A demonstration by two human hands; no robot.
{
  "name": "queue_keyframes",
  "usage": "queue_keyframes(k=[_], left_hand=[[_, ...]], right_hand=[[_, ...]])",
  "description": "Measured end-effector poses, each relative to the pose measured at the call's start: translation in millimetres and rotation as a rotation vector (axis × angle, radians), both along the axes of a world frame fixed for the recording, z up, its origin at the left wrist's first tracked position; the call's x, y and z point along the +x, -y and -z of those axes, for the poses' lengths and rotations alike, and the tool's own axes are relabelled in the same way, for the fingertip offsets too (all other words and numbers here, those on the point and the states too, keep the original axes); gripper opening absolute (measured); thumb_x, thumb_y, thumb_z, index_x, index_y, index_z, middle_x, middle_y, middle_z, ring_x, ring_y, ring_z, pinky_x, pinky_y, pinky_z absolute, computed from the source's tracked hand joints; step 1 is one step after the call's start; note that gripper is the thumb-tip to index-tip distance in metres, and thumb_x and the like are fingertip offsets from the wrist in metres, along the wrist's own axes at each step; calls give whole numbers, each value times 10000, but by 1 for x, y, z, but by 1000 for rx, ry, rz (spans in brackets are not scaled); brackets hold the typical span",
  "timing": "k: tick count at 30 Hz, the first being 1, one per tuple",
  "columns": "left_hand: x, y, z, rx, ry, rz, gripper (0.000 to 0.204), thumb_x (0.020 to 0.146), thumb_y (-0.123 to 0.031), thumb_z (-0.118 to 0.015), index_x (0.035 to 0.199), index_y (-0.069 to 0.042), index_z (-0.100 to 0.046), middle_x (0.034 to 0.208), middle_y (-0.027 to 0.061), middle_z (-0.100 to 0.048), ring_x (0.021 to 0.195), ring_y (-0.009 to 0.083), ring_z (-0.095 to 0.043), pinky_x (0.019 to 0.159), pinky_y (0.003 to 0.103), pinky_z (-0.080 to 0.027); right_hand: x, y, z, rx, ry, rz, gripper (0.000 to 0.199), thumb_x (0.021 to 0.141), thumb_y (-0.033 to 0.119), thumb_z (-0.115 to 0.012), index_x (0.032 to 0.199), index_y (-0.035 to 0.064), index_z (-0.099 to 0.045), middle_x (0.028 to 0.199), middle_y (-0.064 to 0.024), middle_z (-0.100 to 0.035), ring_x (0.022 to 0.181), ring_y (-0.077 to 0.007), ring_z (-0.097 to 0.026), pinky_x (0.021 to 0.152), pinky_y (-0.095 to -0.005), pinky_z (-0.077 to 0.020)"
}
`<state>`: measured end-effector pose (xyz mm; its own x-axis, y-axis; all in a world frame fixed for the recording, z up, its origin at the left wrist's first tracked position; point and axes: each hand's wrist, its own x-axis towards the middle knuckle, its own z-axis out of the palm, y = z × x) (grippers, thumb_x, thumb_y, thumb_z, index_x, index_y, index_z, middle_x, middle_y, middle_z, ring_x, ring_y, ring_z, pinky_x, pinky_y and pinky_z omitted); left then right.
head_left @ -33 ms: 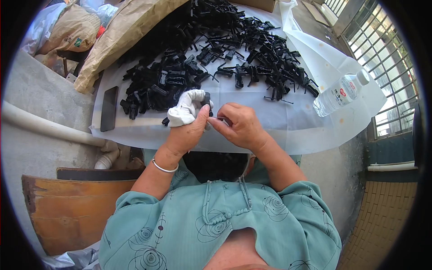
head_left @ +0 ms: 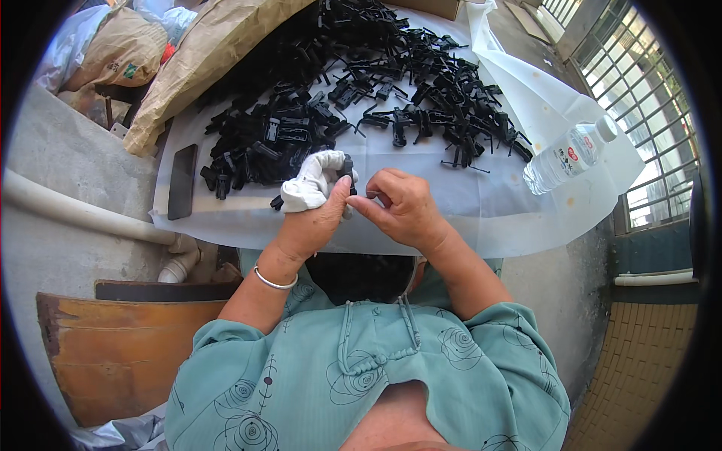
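Small black plastic clip (head_left: pixel 347 167), just above centre of the frame, poking up between both hands: likely light, rigid and a little springy, smooth enough to slip from bare skin, so best pinched across its narrow body near the lower end rather than by the thin prongs, which look snappable under a hard twist. Held at the bottom by the left hand (head_left: pixel 314 222), fingers curled shut around it through a white cloth (head_left: pixel 312 183) bunched over the fingertips; soft, bulky cloth, probably adding grip and padding. Met from the right by the right hand (head_left: pixel 402 207), thumb and forefinger drawn together in a pinch at the clip's side, remaining fingers folded; whether something tiny sits inside that pinch, impossible to tell. Thin silver bangle (head_left: pixel 274 283) on the left wrist. Beyond the hands, in the upper centre, a large heap of similar black plastic clips (head_left: pixel 361 90), spread loose over a white plastic sheet (head_left: pixel 481 210) covering the work surface. Dark phone (head_left: pixel 182 181) lying flat at the sheet's left edge. Clear plastic water bottle (head_left: pixel 568 155) on its side at the right. Brown paper sack (head_left: pixel 203 56) slumped along the upper left. White pipe (head_left: pixel 75 210) running across the left; window bars (head_left: pixel 639 83) at the upper right.
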<state>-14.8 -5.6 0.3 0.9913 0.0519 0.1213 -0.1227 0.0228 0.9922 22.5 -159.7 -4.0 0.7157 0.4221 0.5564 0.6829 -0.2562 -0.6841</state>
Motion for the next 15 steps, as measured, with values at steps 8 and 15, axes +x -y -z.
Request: queue_keyframes(k=[8, 15], left_hand=[[-15, -5, -14, 237, 25, 109, 322, 810, -28, -564, 1128, 1, -516, 919, 24, -588, 694, 41, -508, 598, 186, -443], [-20, -5, -9, 140, 2, -19, 318, 807, -9, -553, 1122, 19, -523, 884, 29, -586, 645, 23, -483, 581, 185, -445]], right_hand=[[0, -3, -11, -13, -358, 37, 295, 812, 234, -653, 683, 10, -510, 577, -3, -447, 518, -89, -388, 474, -251, -354], [-5, -3, -9, 5, -332, -182, 227, 899, 157, -503, 739, -4, -508, 608, -92, -483, 556, -143, -425, 537, -284, -392]])
